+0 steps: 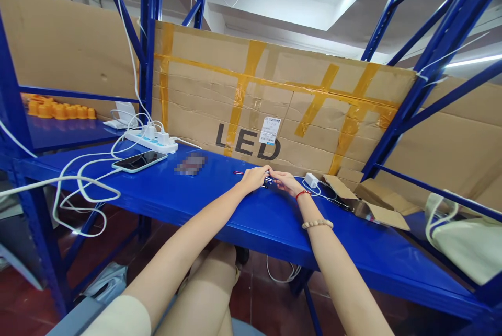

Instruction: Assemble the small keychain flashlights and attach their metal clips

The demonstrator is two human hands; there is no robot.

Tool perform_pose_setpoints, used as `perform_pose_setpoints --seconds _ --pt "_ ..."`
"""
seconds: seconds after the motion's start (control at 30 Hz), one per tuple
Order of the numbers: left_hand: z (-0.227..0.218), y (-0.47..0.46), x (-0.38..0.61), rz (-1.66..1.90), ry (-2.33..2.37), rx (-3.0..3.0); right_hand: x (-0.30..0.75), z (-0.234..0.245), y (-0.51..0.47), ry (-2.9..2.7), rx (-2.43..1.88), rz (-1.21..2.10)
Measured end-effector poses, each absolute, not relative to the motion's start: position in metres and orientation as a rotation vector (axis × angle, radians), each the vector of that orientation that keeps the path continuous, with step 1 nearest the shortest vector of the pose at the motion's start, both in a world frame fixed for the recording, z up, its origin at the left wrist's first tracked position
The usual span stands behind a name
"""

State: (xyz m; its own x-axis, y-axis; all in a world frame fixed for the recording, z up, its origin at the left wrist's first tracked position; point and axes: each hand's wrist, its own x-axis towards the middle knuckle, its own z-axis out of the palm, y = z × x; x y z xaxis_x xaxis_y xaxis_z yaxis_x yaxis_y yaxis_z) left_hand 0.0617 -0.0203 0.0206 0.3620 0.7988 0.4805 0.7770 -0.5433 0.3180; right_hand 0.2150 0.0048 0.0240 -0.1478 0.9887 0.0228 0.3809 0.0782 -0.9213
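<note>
Over the blue tabletop (219,189), my left hand (254,178) and my right hand (287,182) meet fingertip to fingertip. Both are closed in a pinch around something small that I cannot make out. Beneath and between the fingers show bits of small dark and shiny pieces (267,183), too small to name. A thin red-tipped stick (238,172) pokes out to the left of my left hand. On my right wrist are a red string bracelet (303,193) and a beaded bracelet (317,224).
A phone (140,161) with a cable and a white power strip (151,141) are on the left. Behind stands a large cardboard panel (204,101). On the right are a white charger (311,180), an opened carton (386,216) and a pale bag (466,247).
</note>
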Motion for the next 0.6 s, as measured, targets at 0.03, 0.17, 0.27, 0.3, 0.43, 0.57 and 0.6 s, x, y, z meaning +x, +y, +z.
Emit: perform_pose_setpoints --seconds 0.03,0.17,0.27,0.3,0.43,0.57,0.6 --pt "0.0203 -0.019 0.0615 0.93 1.499 2.559 0.2141 0.0232 0.0057 -1.621 -1.393 1.041" --pt "0.0187 -0.0152 0.0624 0.909 1.572 2.526 0.2127 0.0219 0.0065 -1.61 -1.38 0.952" --pt "0.0182 -0.0146 0.0628 0.903 1.607 2.502 0.2134 0.022 0.0054 -1.639 -1.317 0.91" --pt "0.0183 -0.0146 0.0627 0.903 1.611 2.498 0.2137 0.0218 0.0052 -1.653 -1.297 0.903" --pt "0.0186 -0.015 0.0611 0.904 1.6 2.493 0.2148 0.0202 0.007 -1.698 -1.254 0.887" --pt "0.0188 -0.0152 0.0608 0.91 1.585 2.501 0.2158 0.0192 0.0083 -1.72 -1.241 0.872" --pt "0.0189 -0.0154 0.061 0.911 1.587 2.503 0.216 0.0193 0.0081 -1.722 -1.237 0.872"
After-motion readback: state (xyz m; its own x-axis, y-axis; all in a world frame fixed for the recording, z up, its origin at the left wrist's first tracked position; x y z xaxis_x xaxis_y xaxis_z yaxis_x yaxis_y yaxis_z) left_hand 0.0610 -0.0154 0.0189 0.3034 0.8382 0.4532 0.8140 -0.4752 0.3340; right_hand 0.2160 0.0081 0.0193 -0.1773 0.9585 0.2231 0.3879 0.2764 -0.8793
